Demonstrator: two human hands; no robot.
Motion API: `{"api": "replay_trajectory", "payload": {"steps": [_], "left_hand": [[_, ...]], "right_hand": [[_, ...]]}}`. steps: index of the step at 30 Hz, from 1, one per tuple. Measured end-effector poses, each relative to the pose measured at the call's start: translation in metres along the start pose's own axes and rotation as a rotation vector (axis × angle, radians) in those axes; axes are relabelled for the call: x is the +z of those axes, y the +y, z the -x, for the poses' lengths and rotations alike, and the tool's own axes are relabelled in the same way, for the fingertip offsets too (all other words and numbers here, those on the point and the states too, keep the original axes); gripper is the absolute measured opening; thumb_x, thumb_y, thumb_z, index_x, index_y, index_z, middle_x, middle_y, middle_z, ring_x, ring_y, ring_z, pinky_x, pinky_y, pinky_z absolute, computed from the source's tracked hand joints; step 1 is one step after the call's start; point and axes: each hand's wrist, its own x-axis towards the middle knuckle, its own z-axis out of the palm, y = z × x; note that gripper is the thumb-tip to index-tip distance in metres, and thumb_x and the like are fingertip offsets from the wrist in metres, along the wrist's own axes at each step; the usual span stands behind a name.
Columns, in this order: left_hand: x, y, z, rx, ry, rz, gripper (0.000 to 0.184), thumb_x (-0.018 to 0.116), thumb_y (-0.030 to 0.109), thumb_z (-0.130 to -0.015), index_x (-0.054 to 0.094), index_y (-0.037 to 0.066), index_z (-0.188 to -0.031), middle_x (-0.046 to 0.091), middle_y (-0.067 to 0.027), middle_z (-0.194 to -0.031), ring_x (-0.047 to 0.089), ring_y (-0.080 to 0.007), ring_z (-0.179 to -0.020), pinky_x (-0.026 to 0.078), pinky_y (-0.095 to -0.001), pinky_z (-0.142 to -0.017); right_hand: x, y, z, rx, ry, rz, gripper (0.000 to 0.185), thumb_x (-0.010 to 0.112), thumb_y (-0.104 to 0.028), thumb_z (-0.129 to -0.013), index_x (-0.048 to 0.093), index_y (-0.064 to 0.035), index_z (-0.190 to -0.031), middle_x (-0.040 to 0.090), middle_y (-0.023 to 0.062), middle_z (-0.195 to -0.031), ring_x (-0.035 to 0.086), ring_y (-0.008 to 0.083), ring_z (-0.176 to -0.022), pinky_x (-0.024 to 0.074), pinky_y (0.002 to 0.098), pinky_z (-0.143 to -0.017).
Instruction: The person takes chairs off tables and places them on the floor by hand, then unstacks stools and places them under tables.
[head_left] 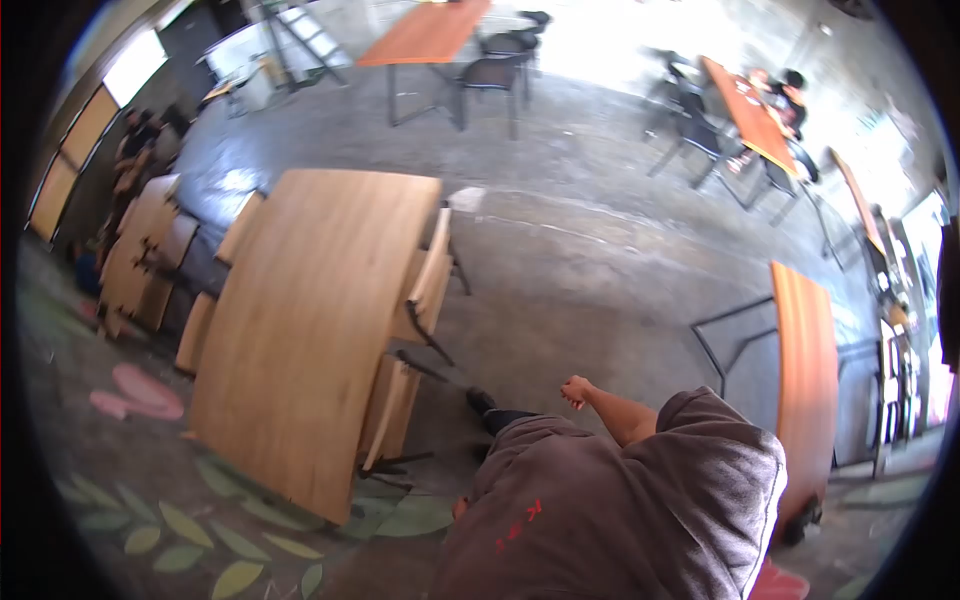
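My right hand (575, 391) hangs in front of my body at the end of a bare forearm. Its fingers look loosely curled, and no object shows in them. Below it is the grey concrete floor (560, 330). Only a sliver of my left hand (460, 508) appears past the side of my grey-brown shirt (580, 500); its fingers are hidden. The nearest furniture to that hand is a wooden chair (390, 412) at the side of a long light-wood table (310, 320). One dark shoe (480, 401) is visible on the floor ahead of me.
An orange-brown table (803, 370) with dark metal legs stands on my right. Farther off are another orange table (425, 32) with black chairs (490, 75) and a table (745, 110) where a person (790, 95) sits. More people (135, 140) are at the far left.
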Motion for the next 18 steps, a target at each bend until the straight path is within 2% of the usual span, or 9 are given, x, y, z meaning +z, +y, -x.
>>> {"api": "replay_trajectory", "payload": {"steps": [3,6,11,14,16,18], "left_hand": [[0.016,0.033,-0.006,0.011,-0.075,-0.126,0.030,0.052,0.030,-0.081,0.051,0.002,-0.094,0.056,-0.0098,-0.084,0.058,-0.0255,-0.059,0.050,-0.0373,-0.051],[0.031,0.084,-0.019,0.054,-0.118,-0.261,0.029,0.052,0.029,-0.081,0.051,0.002,-0.093,0.056,-0.0093,-0.084,0.058,-0.0257,-0.060,0.049,-0.0381,-0.051],[0.082,0.182,-0.033,0.113,-0.167,-0.507,0.027,0.052,0.028,-0.081,0.051,0.003,-0.093,0.056,-0.0085,-0.083,0.059,-0.0261,-0.062,0.049,-0.0393,-0.052],[0.132,0.234,-0.051,0.192,-0.163,-0.596,0.025,0.051,0.026,-0.082,0.051,0.003,-0.090,0.054,-0.0081,-0.080,0.057,-0.0256,-0.062,0.050,-0.0395,-0.052],[0.187,0.267,-0.071,0.276,-0.174,-0.634,0.024,0.050,0.026,-0.082,0.052,0.003,-0.088,0.054,-0.0078,-0.078,0.057,-0.0247,-0.061,0.050,-0.0392,-0.052],[0.230,0.290,-0.084,0.252,-0.323,-0.568,0.023,0.049,0.027,-0.082,0.052,0.005,-0.082,0.053,-0.0060,-0.073,0.055,-0.0220,-0.059,0.050,-0.0366,-0.051]], "right_hand": [[-0.037,0.084,0.037,0.141,0.119,-0.063,0.021,0.050,-0.016,-0.079,0.061,0.0013,-0.083,0.056,0.0117,-0.062,0.056,0.0230,-0.044,0.0501,0.0367,-0.039],[-0.046,0.138,0.050,0.229,0.179,-0.221,0.022,0.050,-0.016,-0.078,0.062,0.0014,-0.082,0.058,0.0126,-0.064,0.057,0.0241,-0.043,0.0508,0.0375,-0.040],[-0.036,0.178,0.042,0.252,0.261,-0.579,0.022,0.051,-0.018,-0.077,0.064,-0.0001,-0.082,0.061,0.0125,-0.070,0.059,0.0244,-0.047,0.0510,0.0390,-0.042],[-0.044,0.191,0.025,0.257,0.207,-0.669,0.023,0.052,-0.019,-0.077,0.066,-0.0018,-0.084,0.062,0.0107,-0.072,0.061,0.0248,-0.053,0.0520,0.0397,-0.047],[-0.062,0.211,0.000,0.059,0.312,-0.495,0.025,0.050,-0.021,-0.078,0.067,-0.0042,-0.084,0.064,0.0108,-0.075,0.063,0.0230,-0.059,0.0534,0.0387,-0.052],[-0.100,0.234,-0.025,-0.004,0.360,-0.221,0.028,0.051,-0.028,-0.077,0.068,-0.0054,-0.079,0.066,0.0179,-0.078,0.065,0.0231,-0.056,0.0541,0.0363,-0.054]]}}
